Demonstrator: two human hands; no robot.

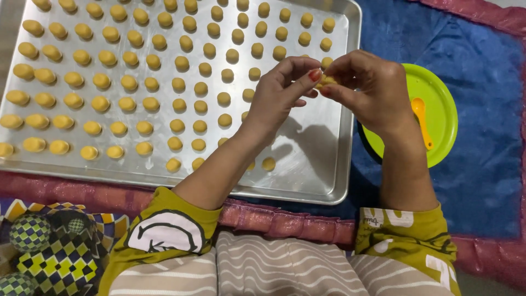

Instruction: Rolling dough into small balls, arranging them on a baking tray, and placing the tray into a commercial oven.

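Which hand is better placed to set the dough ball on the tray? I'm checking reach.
Probably the left hand: it hangs over the tray, beside its bare part. The right hand is at the tray's edge, nearer the green plate. Both pinch the dough ball.

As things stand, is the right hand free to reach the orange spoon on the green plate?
Probably not at once: the right hand and left hand are pinching a dough piece. The orange spoon lies uncovered on the green plate beside that wrist.

Bright, even light from overhead. The hands cast a soft shadow on the tray at lower centre, and the metal shows dull glare. Sharp throughout, with slight bending at the frame's edges.
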